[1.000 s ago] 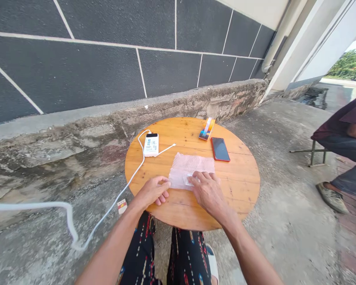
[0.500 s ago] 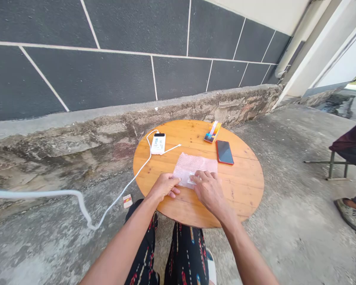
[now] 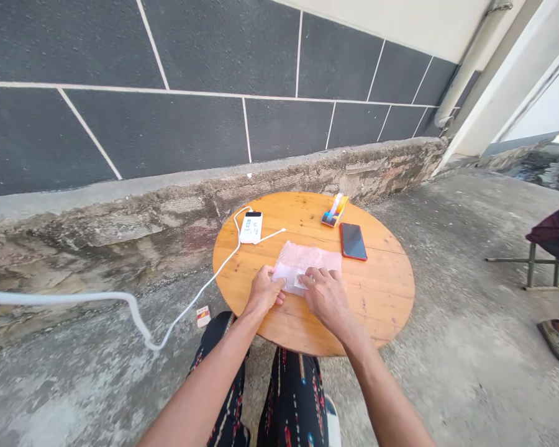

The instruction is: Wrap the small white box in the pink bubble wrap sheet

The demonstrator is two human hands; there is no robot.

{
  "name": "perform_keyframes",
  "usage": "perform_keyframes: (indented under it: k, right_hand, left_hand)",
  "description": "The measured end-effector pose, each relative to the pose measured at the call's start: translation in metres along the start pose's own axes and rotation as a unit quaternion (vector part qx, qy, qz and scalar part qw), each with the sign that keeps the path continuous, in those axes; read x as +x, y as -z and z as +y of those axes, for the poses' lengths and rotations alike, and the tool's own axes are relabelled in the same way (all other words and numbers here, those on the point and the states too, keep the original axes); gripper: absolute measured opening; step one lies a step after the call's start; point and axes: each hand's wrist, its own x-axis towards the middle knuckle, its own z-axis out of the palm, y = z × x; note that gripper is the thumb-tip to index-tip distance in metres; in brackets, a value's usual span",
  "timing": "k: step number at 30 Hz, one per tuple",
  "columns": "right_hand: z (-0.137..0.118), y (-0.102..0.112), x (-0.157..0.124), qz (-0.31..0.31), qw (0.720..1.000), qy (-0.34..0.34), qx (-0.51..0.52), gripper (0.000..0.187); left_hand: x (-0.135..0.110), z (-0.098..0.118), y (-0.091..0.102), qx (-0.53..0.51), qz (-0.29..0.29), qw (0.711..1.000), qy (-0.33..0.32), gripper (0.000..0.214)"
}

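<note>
A pinkish sheet of bubble wrap (image 3: 308, 253) lies on the round wooden table (image 3: 377, 298), its near edge folded over in a paler flap. At the flap's left end, my left hand (image 3: 264, 290) pinches the wrap between thumb and fingers. My right hand (image 3: 325, 295) is bent over the flap's right part. Its thumb and fingers are on a small whitish packet (image 3: 300, 279) lying on the wrap. The right fingers partly cover that packet, so its contents cannot be made out.
Farther back stand a white power bank (image 3: 251, 228) with a white cable (image 3: 200, 292), a tape dispenser (image 3: 335, 210) and a red-edged phone (image 3: 353, 241). A small box (image 3: 204, 316) lies on the ground. A tiled wall (image 3: 205, 130) rises behind; another person's leg (image 3: 556, 230) shows at right.
My left hand has shifted slightly right and up along the wrap's edge. The right hand stays on the packet. The whole view has turned a little.
</note>
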Motion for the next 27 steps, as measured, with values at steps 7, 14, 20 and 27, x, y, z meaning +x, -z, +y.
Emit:
perform_keyframes:
  k: [7, 14, 20, 27]
  right_hand:
    - [0.000, 0.002, 0.001, -0.008, 1.000, -0.002, 0.001, 0.024]
    - [0.000, 0.002, 0.001, -0.006, 1.000, 0.004, -0.002, 0.024]
    - [-0.001, 0.004, 0.001, -0.007, 1.000, 0.003, -0.008, 0.020]
    - [0.000, 0.002, 0.001, -0.008, 1.000, 0.003, 0.000, 0.021]
  left_hand:
    - [-0.010, 0.008, -0.006, -0.018, 0.011, 1.000, 0.008, 0.047]
    - [-0.011, 0.011, -0.011, -0.006, -0.006, 1.000, -0.005, 0.011]
    - [-0.012, 0.010, -0.021, -0.011, 0.013, 1.000, -0.026, 0.006]
    - [-0.014, 0.010, -0.023, -0.029, -0.001, 0.998, -0.047, 0.007]
